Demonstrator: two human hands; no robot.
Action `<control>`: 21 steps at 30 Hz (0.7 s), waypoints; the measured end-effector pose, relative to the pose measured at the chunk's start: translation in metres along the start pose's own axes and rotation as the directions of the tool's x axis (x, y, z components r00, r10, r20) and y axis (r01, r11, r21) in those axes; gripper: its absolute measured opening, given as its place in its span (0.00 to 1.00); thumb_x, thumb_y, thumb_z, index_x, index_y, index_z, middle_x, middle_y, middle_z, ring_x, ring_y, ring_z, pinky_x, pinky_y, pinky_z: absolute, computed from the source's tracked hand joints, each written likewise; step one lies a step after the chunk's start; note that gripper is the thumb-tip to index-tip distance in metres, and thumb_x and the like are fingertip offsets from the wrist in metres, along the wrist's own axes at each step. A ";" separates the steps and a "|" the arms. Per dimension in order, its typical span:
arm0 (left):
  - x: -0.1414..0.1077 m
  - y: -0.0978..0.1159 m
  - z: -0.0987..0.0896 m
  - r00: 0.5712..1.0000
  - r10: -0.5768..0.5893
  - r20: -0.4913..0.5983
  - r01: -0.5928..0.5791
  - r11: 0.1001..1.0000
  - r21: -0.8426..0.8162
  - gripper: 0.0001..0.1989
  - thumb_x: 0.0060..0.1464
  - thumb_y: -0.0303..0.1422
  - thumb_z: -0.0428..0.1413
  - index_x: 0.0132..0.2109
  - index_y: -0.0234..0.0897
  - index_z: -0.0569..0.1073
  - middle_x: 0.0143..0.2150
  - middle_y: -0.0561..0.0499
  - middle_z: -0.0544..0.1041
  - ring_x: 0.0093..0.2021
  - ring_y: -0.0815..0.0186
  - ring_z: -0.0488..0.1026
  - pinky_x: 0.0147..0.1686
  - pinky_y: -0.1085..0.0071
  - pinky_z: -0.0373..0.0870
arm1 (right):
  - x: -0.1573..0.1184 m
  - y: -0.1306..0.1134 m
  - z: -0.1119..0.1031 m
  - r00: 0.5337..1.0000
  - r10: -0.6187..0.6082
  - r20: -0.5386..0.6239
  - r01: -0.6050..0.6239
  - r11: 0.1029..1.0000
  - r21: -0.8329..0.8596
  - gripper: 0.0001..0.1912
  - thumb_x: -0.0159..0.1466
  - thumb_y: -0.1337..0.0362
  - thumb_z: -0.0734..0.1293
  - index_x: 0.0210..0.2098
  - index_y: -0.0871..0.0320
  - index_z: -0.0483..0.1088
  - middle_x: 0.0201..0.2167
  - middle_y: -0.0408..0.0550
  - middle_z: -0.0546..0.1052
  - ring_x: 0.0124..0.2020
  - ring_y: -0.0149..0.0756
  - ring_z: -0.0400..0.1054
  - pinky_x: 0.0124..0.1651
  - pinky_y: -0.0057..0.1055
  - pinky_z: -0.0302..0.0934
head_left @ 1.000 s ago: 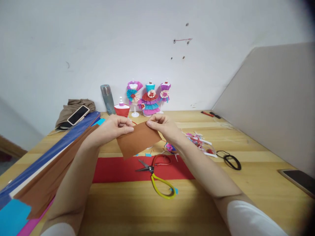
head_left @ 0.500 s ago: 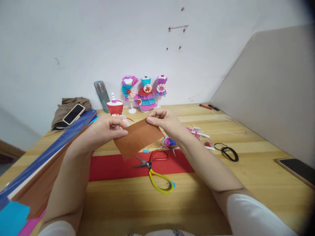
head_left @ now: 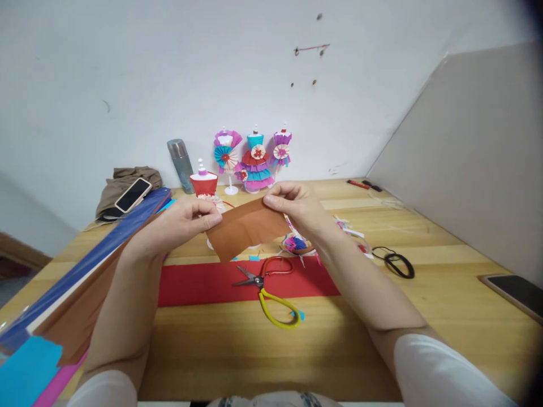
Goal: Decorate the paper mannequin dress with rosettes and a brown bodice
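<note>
A brown crepe paper piece [head_left: 250,226] is stretched in the air between my two hands. My left hand [head_left: 193,217] pinches its upper left corner. At the upper right edge, my right hand [head_left: 292,206] grips it between thumb and fingers. Below the paper, scissors [head_left: 259,281] with one red and one yellow handle lie with blades parted, partly on a red paper strip [head_left: 190,282]. Just behind my left hand stands a small dress form [head_left: 204,183] in a red top, its lower part partly hidden.
Three decorated dress forms [head_left: 257,161] stand by the wall, near a flask [head_left: 180,164]. Coloured paper sheets [head_left: 72,316] and a phone [head_left: 133,195] lie left. Paper scraps [head_left: 299,243], a black hair tie [head_left: 399,264] and another phone [head_left: 515,291] are to the right.
Both hands have moved slightly right, and the brown paper is drawn out wider and flatter between them. The whole view has shifted a little. The scissors lie as before.
</note>
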State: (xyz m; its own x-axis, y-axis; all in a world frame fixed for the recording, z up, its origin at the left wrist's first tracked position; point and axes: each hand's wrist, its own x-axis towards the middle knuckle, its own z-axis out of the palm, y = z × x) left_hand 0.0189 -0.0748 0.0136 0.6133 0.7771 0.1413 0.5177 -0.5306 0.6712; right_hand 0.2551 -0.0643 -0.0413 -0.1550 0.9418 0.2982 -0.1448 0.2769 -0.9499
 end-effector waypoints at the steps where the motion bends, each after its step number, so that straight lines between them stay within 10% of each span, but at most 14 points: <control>1: -0.001 0.001 -0.001 1.000 -0.002 -0.010 0.003 1.000 0.018 0.18 0.55 0.39 0.51 0.21 0.36 0.60 0.22 0.56 0.58 0.25 0.72 0.55 0.25 0.75 0.54 | 0.000 -0.001 0.000 1.000 -0.005 -0.005 0.005 1.000 -0.010 0.17 0.48 0.53 0.77 0.23 0.58 0.72 0.20 0.41 0.72 0.22 0.27 0.62 0.27 0.27 0.56; 21: -0.015 -0.013 -0.007 0.932 -0.109 -0.345 0.123 0.992 0.019 0.13 0.54 0.40 0.59 0.31 0.34 0.78 0.28 0.51 0.77 0.30 0.67 0.71 0.29 0.74 0.66 | 0.003 0.001 0.004 0.996 -0.084 -0.032 0.079 0.989 -0.129 0.17 0.49 0.51 0.75 0.23 0.58 0.73 0.18 0.40 0.70 0.21 0.26 0.60 0.24 0.27 0.57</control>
State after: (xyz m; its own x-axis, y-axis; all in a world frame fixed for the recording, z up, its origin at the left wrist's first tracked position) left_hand -0.0011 -0.0772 0.0078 0.3093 0.8991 0.3099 0.6003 -0.4373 0.6696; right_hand 0.2510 -0.0620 -0.0414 -0.1109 0.9208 0.3739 -0.0297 0.3730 -0.9274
